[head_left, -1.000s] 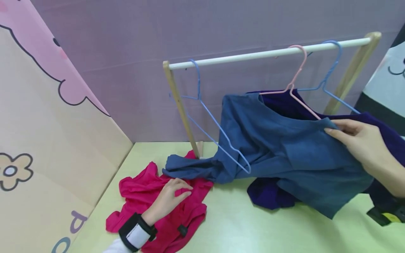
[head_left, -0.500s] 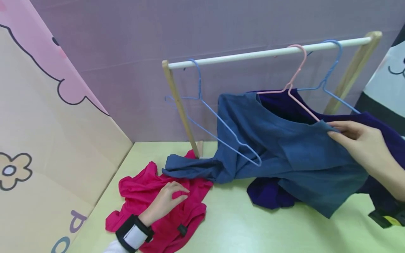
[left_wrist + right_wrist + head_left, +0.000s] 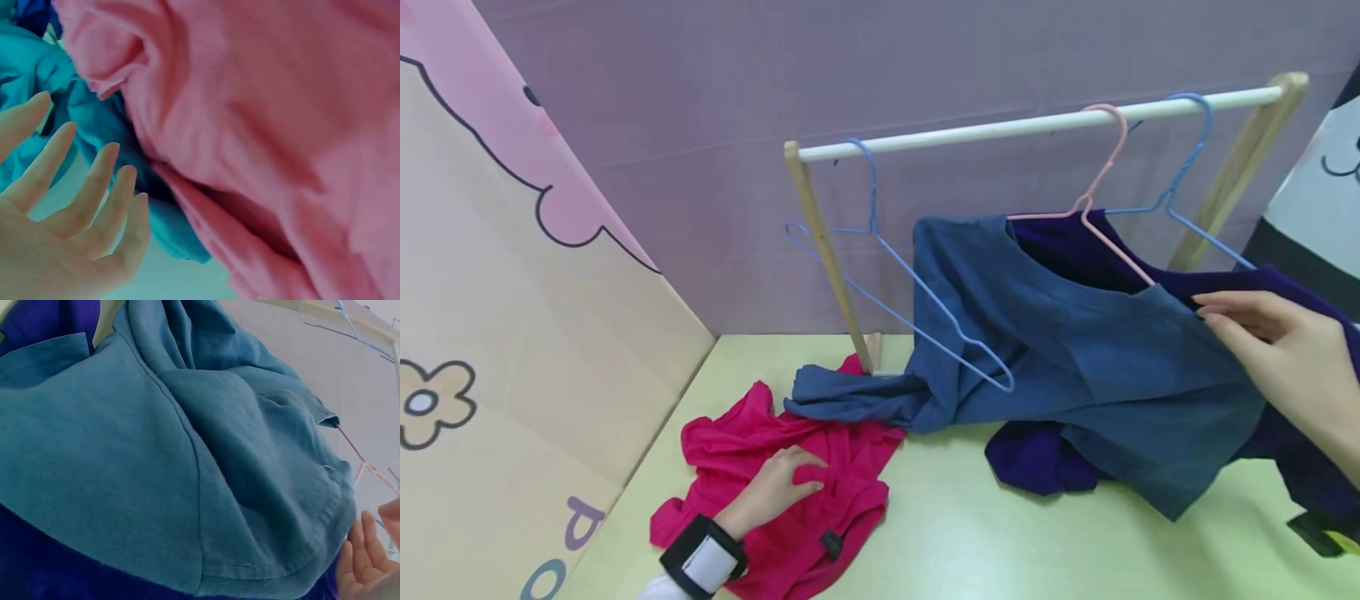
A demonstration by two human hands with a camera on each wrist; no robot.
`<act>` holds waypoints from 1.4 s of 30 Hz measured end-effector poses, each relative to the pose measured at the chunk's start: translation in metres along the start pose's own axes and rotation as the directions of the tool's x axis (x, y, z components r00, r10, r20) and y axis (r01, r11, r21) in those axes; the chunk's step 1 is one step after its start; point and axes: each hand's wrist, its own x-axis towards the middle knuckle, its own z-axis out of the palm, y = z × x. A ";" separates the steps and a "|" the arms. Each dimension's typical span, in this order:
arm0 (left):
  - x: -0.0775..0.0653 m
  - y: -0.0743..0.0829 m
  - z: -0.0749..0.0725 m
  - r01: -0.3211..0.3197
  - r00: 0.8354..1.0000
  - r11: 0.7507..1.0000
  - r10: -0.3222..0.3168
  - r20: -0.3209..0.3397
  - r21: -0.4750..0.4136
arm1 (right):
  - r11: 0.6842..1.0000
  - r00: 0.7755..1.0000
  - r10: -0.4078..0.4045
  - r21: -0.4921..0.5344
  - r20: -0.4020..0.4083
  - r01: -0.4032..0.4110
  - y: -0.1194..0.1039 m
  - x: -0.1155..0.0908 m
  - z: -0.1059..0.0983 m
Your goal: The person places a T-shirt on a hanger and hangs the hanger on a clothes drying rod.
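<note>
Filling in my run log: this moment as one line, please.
left hand: empty, over red garment; right hand: near blue shirt, contact unclear; blue shirt: on pink hanger; leftmost blue hanger: bare

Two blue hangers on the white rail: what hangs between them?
The pink hanger, bearing the blue-grey garment, hangs between them; the head view shows this.

Released shoulder of blue garment (image 3: 1097, 350) from right hand (image 3: 1292, 358), now slightly right of prior grip. Drew left hand (image 3: 771, 492) back, down-left, over red garment (image 3: 730, 442). Noted leftmost blue hanger (image 3: 873, 212) turned rightward.
</note>
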 end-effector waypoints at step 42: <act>-0.008 -0.046 0.028 -0.071 0.995 0.995 0.076 -0.067 0.065 | 0.980 0.938 -0.110 0.194 0.327 0.047 0.009 -0.062 0.032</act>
